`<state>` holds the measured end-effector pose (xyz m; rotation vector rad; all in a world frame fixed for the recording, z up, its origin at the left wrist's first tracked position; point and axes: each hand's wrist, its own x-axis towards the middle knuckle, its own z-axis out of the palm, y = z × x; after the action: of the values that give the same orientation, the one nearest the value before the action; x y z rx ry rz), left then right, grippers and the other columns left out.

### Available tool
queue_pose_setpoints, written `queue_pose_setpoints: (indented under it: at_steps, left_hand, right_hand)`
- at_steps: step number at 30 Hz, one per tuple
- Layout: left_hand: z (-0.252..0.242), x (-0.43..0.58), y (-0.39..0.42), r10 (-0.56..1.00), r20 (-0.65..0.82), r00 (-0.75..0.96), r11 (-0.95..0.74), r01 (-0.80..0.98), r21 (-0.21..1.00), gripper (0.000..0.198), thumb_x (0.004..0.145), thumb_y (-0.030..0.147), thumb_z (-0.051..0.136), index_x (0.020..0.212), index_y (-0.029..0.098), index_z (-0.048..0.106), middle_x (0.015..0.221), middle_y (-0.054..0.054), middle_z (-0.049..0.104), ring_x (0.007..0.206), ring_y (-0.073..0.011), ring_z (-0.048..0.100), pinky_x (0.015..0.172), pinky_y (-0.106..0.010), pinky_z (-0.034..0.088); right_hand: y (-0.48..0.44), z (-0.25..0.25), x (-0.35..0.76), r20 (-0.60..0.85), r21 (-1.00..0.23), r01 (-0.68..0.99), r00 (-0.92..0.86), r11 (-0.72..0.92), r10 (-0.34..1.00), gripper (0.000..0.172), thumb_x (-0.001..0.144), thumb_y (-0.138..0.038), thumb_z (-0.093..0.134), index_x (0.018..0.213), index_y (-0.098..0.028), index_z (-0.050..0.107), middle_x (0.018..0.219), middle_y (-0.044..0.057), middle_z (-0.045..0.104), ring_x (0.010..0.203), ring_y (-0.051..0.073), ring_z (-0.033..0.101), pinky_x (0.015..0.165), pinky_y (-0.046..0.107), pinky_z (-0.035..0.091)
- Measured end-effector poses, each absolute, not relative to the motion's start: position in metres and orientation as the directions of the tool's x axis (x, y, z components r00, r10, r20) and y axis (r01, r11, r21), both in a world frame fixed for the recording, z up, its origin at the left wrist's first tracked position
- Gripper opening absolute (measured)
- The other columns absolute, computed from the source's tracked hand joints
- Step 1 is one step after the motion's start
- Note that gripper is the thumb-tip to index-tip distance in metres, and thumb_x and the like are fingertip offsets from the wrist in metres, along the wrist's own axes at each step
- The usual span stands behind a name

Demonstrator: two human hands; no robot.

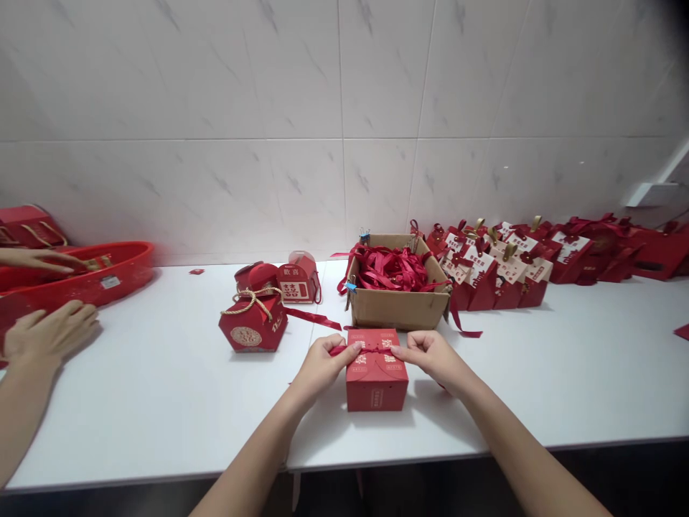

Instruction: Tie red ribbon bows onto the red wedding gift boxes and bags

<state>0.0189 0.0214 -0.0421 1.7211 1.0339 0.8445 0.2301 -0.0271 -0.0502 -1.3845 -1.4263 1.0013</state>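
A small red gift box [376, 382] stands on the white table [161, 388] in front of me. A red ribbon [371, 350] runs across its top. My left hand [324, 366] pinches the ribbon at the box's left top edge. At the right top edge my right hand [433, 357] pinches the other end. Both hands are closed on the ribbon.
Behind the box is a cardboard carton [397, 293] full of red ribbons. A hexagonal red box [252, 321] and other red boxes [298, 281] stand to the left. Rows of finished red boxes [498, 271] line the right. Another person's hands [48, 332] work by a red basin [80, 276] at far left.
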Motion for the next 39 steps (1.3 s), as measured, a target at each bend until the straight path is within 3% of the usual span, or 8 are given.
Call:
queue_pose_setpoints:
  at_steps: [7,14,18,21,24,29,33,39]
  left_hand:
    - [-0.042,0.022,0.020,0.919,0.071,0.387,-0.198,0.299,0.934,0.054,0.069,0.057,0.063,0.056,0.021,0.025,0.055,0.007,0.028,0.052,-0.0087,0.029,0.052,-0.022,0.023]
    - [-0.041,0.019,0.020,0.898,0.058,0.436,-0.215,0.322,0.922,0.048,0.074,0.054,0.060,0.057,0.019,0.031,0.056,0.006,0.034,0.053,-0.0099,0.037,0.054,-0.023,0.029]
    - [-0.030,0.020,0.016,0.913,0.159,0.375,-0.326,0.441,0.836,0.034,0.075,0.047,0.060,0.067,0.019,0.043,0.068,0.002,0.051,0.066,-0.0159,0.049,0.063,-0.027,0.036]
    - [-0.022,0.022,0.014,0.900,0.299,0.317,-0.433,0.575,0.694,0.022,0.073,0.039,0.064,0.081,0.022,0.053,0.093,-0.003,0.061,0.092,-0.0244,0.053,0.082,-0.038,0.037]
    - [-0.018,0.024,0.014,0.875,0.299,0.382,-0.482,0.619,0.620,0.013,0.076,0.034,0.062,0.085,0.024,0.059,0.101,-0.004,0.064,0.104,-0.0286,0.050,0.091,-0.046,0.030]
    - [-0.015,0.027,0.016,0.847,0.286,0.448,-0.517,0.573,0.636,0.009,0.076,0.027,0.062,0.084,0.027,0.065,0.102,-0.003,0.066,0.106,-0.0289,0.052,0.093,-0.045,0.030]
    - [-0.015,0.027,0.016,0.827,0.293,0.479,-0.534,0.507,0.677,0.008,0.075,0.022,0.061,0.080,0.025,0.067,0.093,-0.003,0.070,0.096,-0.0261,0.057,0.094,-0.045,0.031]
    - [-0.017,0.027,0.016,0.838,0.296,0.458,-0.513,0.479,0.712,0.009,0.074,0.025,0.062,0.083,0.024,0.066,0.089,-0.004,0.071,0.093,-0.0258,0.059,0.089,-0.042,0.037]
  right_hand:
    - [-0.037,-0.040,0.244,-0.047,-0.957,0.290,-0.169,0.004,0.985,0.045,0.079,-0.058,0.057,0.060,-0.017,0.050,0.054,-0.005,0.035,0.049,0.008,0.026,0.048,0.024,0.020]
    - [-0.038,-0.026,0.248,0.149,-0.983,0.073,-0.220,0.169,0.964,0.041,0.081,-0.050,0.059,0.058,-0.016,0.057,0.063,0.000,0.048,0.062,0.012,0.042,0.060,0.026,0.036]
    - [-0.034,-0.024,0.238,0.190,-0.982,-0.026,-0.225,0.189,0.956,0.028,0.081,-0.044,0.063,0.082,-0.017,0.070,0.079,0.004,0.062,0.075,0.015,0.055,0.074,0.029,0.045]
    - [-0.031,-0.025,0.227,0.160,-0.987,-0.051,-0.159,0.154,0.974,0.034,0.077,-0.044,0.068,0.099,-0.018,0.070,0.086,0.006,0.068,0.080,0.018,0.062,0.080,0.035,0.049]
    - [-0.027,-0.028,0.218,0.174,-0.983,-0.071,-0.044,0.171,0.984,0.034,0.071,-0.043,0.074,0.093,-0.018,0.068,0.080,0.004,0.069,0.074,0.017,0.063,0.075,0.034,0.051]
    - [-0.022,-0.033,0.209,0.204,-0.979,-0.032,-0.018,0.203,0.979,0.035,0.070,-0.043,0.073,0.092,-0.017,0.066,0.076,0.003,0.068,0.070,0.015,0.062,0.068,0.030,0.050]
    - [-0.021,-0.036,0.205,0.192,-0.981,-0.006,0.076,0.193,0.978,0.036,0.068,-0.043,0.075,0.087,-0.017,0.058,0.068,0.000,0.066,0.064,0.014,0.061,0.065,0.028,0.048]
    - [-0.020,-0.036,0.205,0.138,-0.989,0.070,0.109,0.130,0.984,0.053,0.066,-0.044,0.075,0.108,-0.014,0.061,0.071,0.004,0.070,0.069,0.019,0.064,0.073,0.035,0.050]
